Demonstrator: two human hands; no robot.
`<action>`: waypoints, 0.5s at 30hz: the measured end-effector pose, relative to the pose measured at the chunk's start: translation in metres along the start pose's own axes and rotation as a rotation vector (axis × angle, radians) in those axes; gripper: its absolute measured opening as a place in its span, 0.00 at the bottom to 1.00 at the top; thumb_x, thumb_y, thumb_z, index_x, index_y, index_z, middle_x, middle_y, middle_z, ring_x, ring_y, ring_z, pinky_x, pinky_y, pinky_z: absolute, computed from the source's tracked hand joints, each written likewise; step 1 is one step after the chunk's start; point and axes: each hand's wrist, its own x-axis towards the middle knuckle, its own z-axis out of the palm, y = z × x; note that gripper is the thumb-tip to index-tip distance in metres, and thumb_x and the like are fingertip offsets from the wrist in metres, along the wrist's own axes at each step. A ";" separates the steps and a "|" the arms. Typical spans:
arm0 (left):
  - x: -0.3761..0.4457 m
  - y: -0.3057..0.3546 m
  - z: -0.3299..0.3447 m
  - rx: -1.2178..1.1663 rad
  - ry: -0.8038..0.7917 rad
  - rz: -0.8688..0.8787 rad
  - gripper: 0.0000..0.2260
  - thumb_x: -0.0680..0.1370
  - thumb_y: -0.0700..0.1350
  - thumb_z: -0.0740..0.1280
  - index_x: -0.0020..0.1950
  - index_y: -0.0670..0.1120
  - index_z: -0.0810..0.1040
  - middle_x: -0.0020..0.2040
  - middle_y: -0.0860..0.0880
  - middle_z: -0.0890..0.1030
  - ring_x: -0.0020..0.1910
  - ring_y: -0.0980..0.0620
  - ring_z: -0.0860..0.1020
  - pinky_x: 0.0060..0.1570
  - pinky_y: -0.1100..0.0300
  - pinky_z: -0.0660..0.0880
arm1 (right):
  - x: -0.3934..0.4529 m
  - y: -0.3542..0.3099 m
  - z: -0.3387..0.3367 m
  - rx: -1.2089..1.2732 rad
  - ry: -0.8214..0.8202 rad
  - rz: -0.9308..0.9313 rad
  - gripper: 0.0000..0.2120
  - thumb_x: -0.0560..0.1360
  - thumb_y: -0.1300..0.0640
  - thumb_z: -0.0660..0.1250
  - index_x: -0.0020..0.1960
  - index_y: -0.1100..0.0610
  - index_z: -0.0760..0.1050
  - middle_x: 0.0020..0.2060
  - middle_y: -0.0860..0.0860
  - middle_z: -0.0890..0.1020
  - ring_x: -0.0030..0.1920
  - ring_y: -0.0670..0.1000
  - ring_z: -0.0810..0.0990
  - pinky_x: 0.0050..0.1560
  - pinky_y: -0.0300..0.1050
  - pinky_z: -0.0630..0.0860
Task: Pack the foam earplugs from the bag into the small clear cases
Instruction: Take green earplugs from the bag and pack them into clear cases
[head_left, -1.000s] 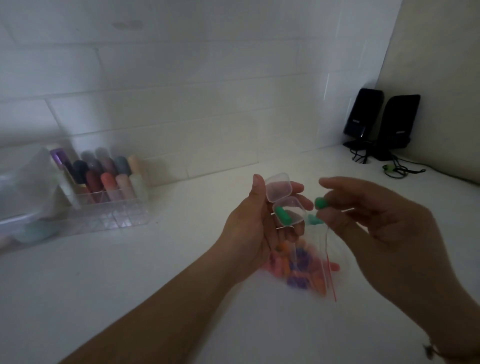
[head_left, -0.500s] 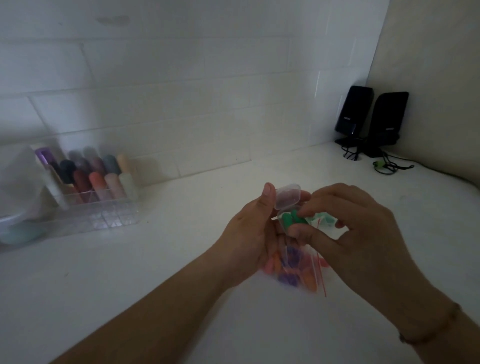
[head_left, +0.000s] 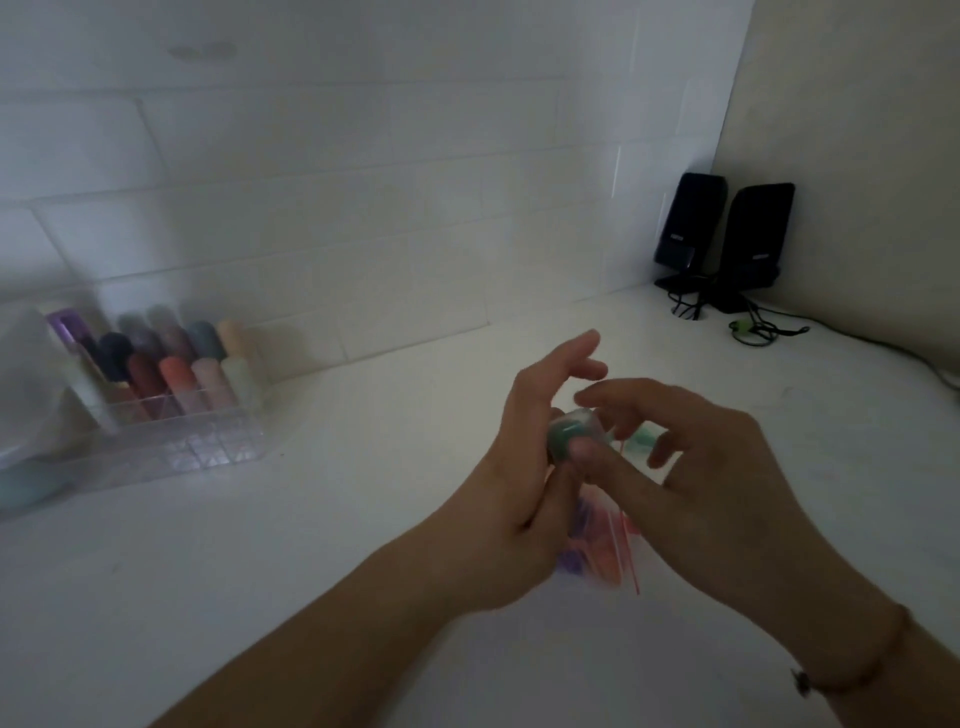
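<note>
No words or numbers can be read here. Each of the two black speakers (head_left: 724, 239) in the corner has a small pale mark on its front, but the marks are too tiny and blurry to make out.

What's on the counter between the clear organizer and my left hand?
Nothing: in the head view, bare white counter runs from the organizer to the left hand.
</note>
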 end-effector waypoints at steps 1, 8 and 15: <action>0.000 0.000 0.000 0.015 -0.007 0.044 0.26 0.82 0.37 0.54 0.77 0.52 0.48 0.70 0.48 0.62 0.55 0.50 0.76 0.55 0.50 0.77 | -0.001 -0.002 0.000 0.019 0.006 -0.009 0.13 0.71 0.40 0.66 0.54 0.42 0.78 0.42 0.37 0.81 0.45 0.41 0.78 0.41 0.40 0.73; 0.005 -0.006 -0.003 0.216 0.190 0.056 0.21 0.74 0.35 0.71 0.66 0.41 0.72 0.61 0.46 0.74 0.55 0.49 0.78 0.52 0.56 0.78 | 0.004 -0.005 -0.005 0.194 0.088 0.104 0.12 0.68 0.52 0.75 0.46 0.45 0.73 0.39 0.39 0.82 0.41 0.41 0.80 0.38 0.32 0.73; 0.016 -0.001 -0.003 0.459 0.308 -0.008 0.15 0.72 0.47 0.75 0.57 0.45 0.81 0.51 0.54 0.83 0.49 0.62 0.80 0.52 0.69 0.74 | 0.013 0.007 -0.022 0.140 0.003 0.128 0.08 0.68 0.44 0.72 0.37 0.47 0.77 0.36 0.41 0.81 0.34 0.38 0.77 0.33 0.28 0.68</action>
